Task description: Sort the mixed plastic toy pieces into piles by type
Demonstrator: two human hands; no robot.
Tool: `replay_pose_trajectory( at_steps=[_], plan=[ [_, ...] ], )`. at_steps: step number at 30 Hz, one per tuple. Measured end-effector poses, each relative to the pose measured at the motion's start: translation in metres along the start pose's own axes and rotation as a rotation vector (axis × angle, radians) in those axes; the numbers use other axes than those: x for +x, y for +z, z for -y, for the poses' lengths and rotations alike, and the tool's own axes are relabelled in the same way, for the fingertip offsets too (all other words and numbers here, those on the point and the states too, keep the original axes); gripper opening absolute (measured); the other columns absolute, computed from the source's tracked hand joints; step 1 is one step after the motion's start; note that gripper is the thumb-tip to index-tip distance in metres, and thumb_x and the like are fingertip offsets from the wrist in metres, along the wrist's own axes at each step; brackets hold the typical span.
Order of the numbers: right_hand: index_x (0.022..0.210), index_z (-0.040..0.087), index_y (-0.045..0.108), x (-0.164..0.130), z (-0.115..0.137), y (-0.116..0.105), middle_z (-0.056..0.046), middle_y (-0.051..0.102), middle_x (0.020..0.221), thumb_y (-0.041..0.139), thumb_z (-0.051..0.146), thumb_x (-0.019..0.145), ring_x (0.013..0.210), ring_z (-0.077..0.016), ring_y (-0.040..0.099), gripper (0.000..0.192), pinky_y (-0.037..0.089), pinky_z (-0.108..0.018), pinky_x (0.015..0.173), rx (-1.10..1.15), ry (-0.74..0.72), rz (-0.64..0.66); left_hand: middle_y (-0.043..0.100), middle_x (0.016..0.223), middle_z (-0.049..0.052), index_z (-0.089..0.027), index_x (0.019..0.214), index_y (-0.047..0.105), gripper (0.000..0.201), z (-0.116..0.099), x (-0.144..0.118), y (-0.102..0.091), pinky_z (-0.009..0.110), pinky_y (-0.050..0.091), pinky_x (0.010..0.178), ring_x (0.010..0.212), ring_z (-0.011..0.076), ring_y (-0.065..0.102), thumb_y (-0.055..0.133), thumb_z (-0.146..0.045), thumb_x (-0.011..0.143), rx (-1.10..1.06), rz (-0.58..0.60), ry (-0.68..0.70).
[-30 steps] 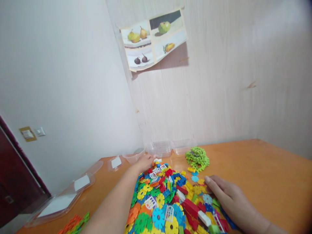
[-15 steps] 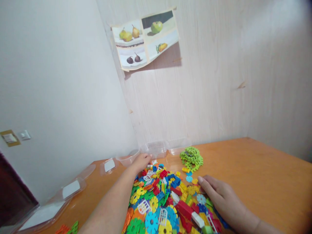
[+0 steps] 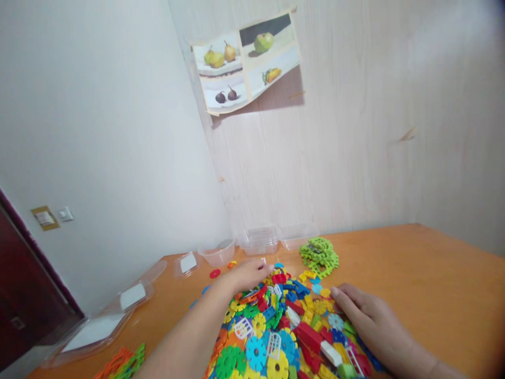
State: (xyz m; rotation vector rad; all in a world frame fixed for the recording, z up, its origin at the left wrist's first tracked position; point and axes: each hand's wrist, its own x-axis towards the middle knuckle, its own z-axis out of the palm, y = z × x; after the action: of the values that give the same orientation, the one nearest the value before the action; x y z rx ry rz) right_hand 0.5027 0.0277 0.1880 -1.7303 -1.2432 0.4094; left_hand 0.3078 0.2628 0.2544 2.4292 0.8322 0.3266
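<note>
Left hand (image 3: 248,275) flat on far edge of mixed toy-piece pile (image 3: 284,331), fingers together, gripping nothing. Right hand (image 3: 366,316) palm-down on pile's right side, fingers slightly spread. Pile on orange table (image 3: 434,284); green cluster (image 3: 319,257) beyond.

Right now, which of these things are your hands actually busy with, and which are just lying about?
In hand:
- left hand and right hand, both flat on the mixed toy pile
- green flower pile close by

Lying about:
- clear tubs
- clear lids
- fruit poster
- red disc
</note>
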Motion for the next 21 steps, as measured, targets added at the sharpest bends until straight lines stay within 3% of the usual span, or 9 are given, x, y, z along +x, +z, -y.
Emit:
replay_pose_trajectory(
  at_steps=[5,7,11,14,17,21],
  plan=[
    [0.078,0.022,0.062,0.001,-0.002,-0.001,-0.002,0.065,0.073,0.033,0.058,0.096,0.074,-0.0198,0.061,0.05,0.043,-0.028,0.064,-0.029,0.006,0.0,0.073,0.1,0.002,-0.023,0.099,0.073,0.055,-0.023,-0.033,-0.019,0.031,0.049,0.081,0.093,0.0235,0.065,0.047,-0.068,0.086,-0.183,0.181,0.049],
    [0.078,0.022,0.061,0.001,-0.002,-0.001,-0.002,0.064,0.072,0.032,0.059,0.096,0.074,-0.02,0.06,0.051,0.044,-0.028,0.065,-0.029,0.002,-0.004,0.072,0.111,0.004,-0.022,0.108,0.071,0.056,-0.022,-0.04,-0.034,0.033,0.048,0.088,0.101,0.0238,0.064,0.047,-0.068,0.086,-0.282,0.144,0.022],
    [0.078,0.022,0.06,0.001,-0.002,-0.001,-0.001,0.062,0.071,0.031,0.061,0.096,0.072,-0.0196,0.06,0.052,0.044,-0.029,0.066,-0.024,0.009,0.007,0.071,0.116,0.01,-0.017,0.111,0.069,0.067,0.014,-0.043,-0.061,0.036,0.049,0.088,0.102,0.0267,0.064,0.053,-0.073,0.079,-0.319,-0.154,-0.139],
    [0.077,0.022,0.059,0.001,-0.003,-0.001,-0.001,0.06,0.071,0.03,0.061,0.096,0.073,-0.0193,0.059,0.052,0.043,-0.029,0.067,-0.021,0.01,0.004,0.071,0.118,0.011,-0.016,0.106,0.071,0.071,0.052,-0.044,-0.069,0.039,0.046,0.096,0.111,0.0305,0.061,0.051,-0.078,0.076,-0.225,-0.293,-0.167],
    [0.075,0.022,0.056,0.001,-0.003,0.0,0.0,0.058,0.069,0.029,0.061,0.097,0.071,-0.0184,0.058,0.052,0.042,-0.029,0.066,-0.028,0.012,0.01,0.068,0.125,0.012,-0.017,0.11,0.071,0.074,0.08,-0.048,-0.063,0.044,0.041,0.104,0.119,0.0335,0.057,0.046,-0.079,0.077,-0.166,-0.306,-0.188],
    [0.075,0.022,0.056,0.002,-0.004,0.0,0.0,0.058,0.07,0.029,0.06,0.097,0.071,-0.0182,0.057,0.051,0.042,-0.029,0.066,-0.043,0.018,0.0,0.066,0.128,0.011,-0.018,0.113,0.07,0.074,0.096,-0.043,-0.045,0.042,0.037,0.108,0.125,0.0316,0.053,0.042,-0.078,0.08,-0.135,-0.261,-0.19]
  ],
)
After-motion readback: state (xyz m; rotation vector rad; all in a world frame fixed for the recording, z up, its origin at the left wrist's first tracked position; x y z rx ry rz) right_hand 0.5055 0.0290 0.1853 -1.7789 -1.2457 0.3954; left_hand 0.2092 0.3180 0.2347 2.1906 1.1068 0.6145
